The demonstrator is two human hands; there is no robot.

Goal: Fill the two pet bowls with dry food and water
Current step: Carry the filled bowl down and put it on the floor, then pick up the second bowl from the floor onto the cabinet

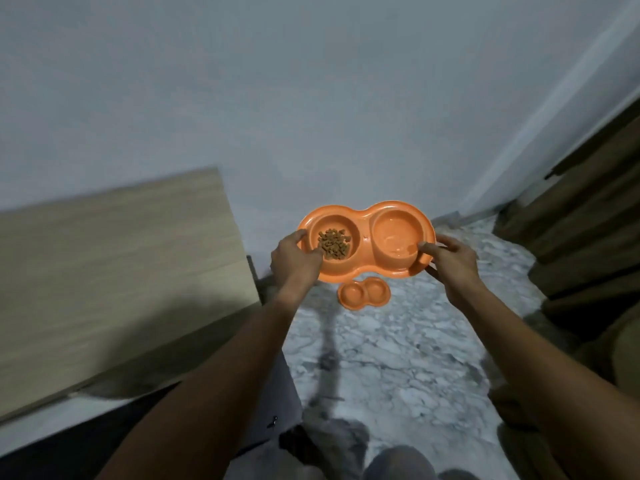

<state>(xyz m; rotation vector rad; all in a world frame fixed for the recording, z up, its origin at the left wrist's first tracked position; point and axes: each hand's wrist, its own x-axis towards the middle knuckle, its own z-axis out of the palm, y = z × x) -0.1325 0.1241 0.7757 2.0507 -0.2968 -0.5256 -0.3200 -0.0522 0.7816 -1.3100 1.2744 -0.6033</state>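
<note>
double pet bowl [363, 235]: orange, two round wells joined in one figure-eight tray, held in the air in front of the person, close to level, its long side running left to right
where it is: up off the marble floor [398, 358], in front of the pale wall [311, 98], between the two hands, one hand at each end
dry food [333, 243]: a heap of brown kibble in the left well, covering most of its bottom
water [394, 237]: a shallow clear pool in the right well, with a glint on its surface
left hand [294, 261]: grips the left end of the tray, thumb lying on top of the rim, a curled finger reaching over the near edge of the food well, just beside the kibble
right hand [450, 261]: grips the right end, one digit hooked over the rim at the edge of the water well, the other fingers curled under and around the outer edge
bowl relative to grip: the tray spans the gap between the hands, both wells lying inside the two grips
second double bowl [364, 293]: same orange shape, lying flat on the floor below the held one, apart from both hands
wooden panel [121, 254]: light wood surface at the left, well apart from the tray
curtain [588, 220]: brown folds down the right edge
</note>
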